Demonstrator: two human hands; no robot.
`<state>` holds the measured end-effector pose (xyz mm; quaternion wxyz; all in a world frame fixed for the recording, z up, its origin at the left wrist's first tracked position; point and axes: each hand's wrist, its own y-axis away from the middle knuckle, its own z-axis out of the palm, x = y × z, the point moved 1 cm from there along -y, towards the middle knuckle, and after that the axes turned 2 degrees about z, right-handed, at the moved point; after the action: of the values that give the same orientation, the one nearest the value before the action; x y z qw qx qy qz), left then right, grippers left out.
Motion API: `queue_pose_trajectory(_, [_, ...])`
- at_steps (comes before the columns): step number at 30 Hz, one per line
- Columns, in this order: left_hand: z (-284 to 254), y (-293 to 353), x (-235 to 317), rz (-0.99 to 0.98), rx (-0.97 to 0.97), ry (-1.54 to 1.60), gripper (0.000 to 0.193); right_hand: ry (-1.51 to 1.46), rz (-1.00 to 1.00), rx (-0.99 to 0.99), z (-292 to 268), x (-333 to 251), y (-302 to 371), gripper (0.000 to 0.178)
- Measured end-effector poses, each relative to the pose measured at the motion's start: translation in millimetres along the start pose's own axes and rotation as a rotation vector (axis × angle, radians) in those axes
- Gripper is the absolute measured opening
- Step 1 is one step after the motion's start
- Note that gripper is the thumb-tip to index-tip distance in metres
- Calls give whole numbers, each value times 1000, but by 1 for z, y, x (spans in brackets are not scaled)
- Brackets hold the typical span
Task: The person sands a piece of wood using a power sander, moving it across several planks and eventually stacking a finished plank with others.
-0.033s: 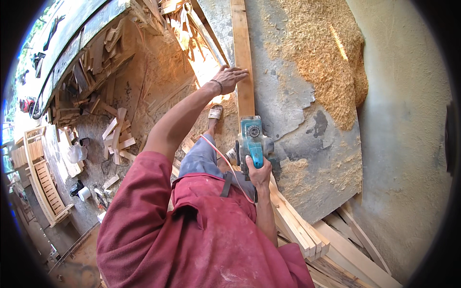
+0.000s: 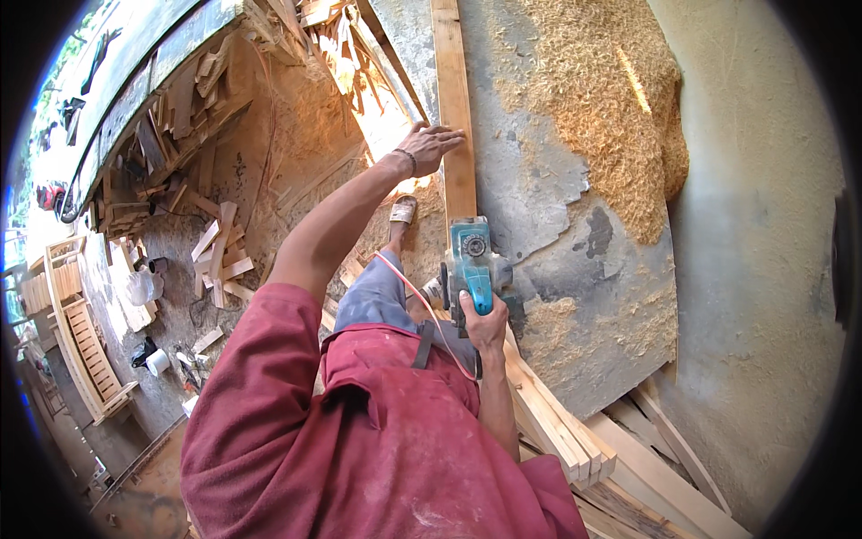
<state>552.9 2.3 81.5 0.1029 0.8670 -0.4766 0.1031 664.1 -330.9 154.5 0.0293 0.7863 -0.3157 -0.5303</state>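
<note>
A long wooden board (image 2: 454, 76) lies lengthwise on a grey worktop (image 2: 539, 193), running away from me. At the board's near end sits a teal electric hand planer (image 2: 470, 244). My right hand (image 2: 486, 325) is wrapped round the planer's handle, thumb on top. The planer covers that end of the board. Farther along, my left hand (image 2: 429, 146) rests at the board's left edge. Its fingers are stretched out flat with the tips over the wood, not gripping. An orange-red cord (image 2: 409, 283) runs by my waist.
Wood shavings (image 2: 602, 99) are heaped on the worktop's right, beside a plastered wall (image 2: 754, 251). Near my right forearm lie stacked planed strips (image 2: 552, 418). Scrap wood (image 2: 220, 251) litters the ground at left, with a slatted wooden bench (image 2: 90, 346) beyond it.
</note>
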Motion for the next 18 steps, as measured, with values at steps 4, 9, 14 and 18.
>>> queue_pose_trajectory(4, [2, -1, -4, 17, 14, 6, 67, 17, -27, -1, -1, 1, -7, 35])
queue_pose_trajectory(9, [7, -1, -4, 1, 55, 15, 74, 11, -13, -7, -1, -9, -15, 35])
queue_pose_trajectory(14, [-4, -3, -3, -130, 105, 246, 80, 57, 30, -38, 0, -11, -26, 38])
queue_pose_trajectory(18, [24, 5, -13, -272, 456, 574, 76, 46, 19, -35, 2, -16, -35, 38])
